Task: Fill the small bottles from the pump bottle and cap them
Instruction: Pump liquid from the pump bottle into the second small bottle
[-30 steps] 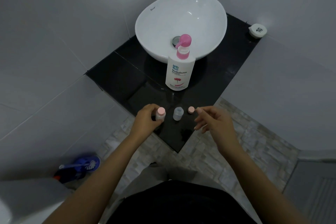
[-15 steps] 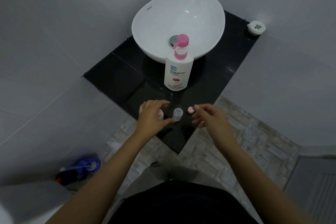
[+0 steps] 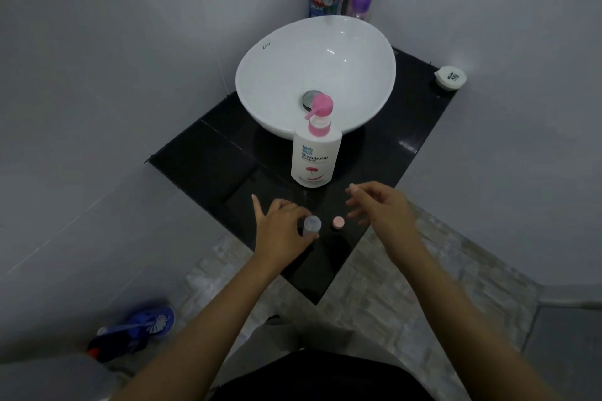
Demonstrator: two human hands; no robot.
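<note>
The left hand [image 3: 282,228] leaves the capped little bottle it held a second ago and now closes its grip around the open clear bottle [image 3: 311,225]; the capped one is hidden behind that hand. The right hand [image 3: 379,205], fingers spread, lifts back from the pink cap [image 3: 338,222] just right of the grip.

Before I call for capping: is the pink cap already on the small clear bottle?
No: the pink cap lies loose on the black counter beside the open small clear bottle, which the left hand grips.
</note>
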